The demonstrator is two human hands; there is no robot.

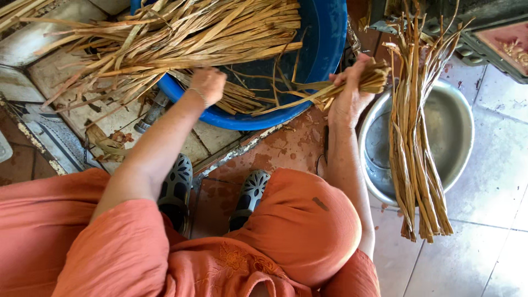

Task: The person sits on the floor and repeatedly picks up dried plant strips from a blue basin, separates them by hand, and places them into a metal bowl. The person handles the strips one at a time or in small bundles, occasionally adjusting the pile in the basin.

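Note:
My left hand (208, 83) reaches into the pile of dried straw-coloured leaf strips (181, 38) that lies across a big blue tub (324, 38); its fingers curl into the strips at the tub's near rim. My right hand (349, 91) is closed around the folded end of a small bundle of strips (363, 80), held above the tiled floor between the tub and a metal basin (456, 132). A long sheaf of strips (415, 143) rests across the basin, its ends hanging over the near rim.
I sit low in orange clothes, with my black perforated shoes (176, 187) on wet reddish tiles. A pale stone slab (66, 77) lies at the left with loose leaf scraps. A dark cabinet corner with a carved red panel (506, 44) stands at the top right.

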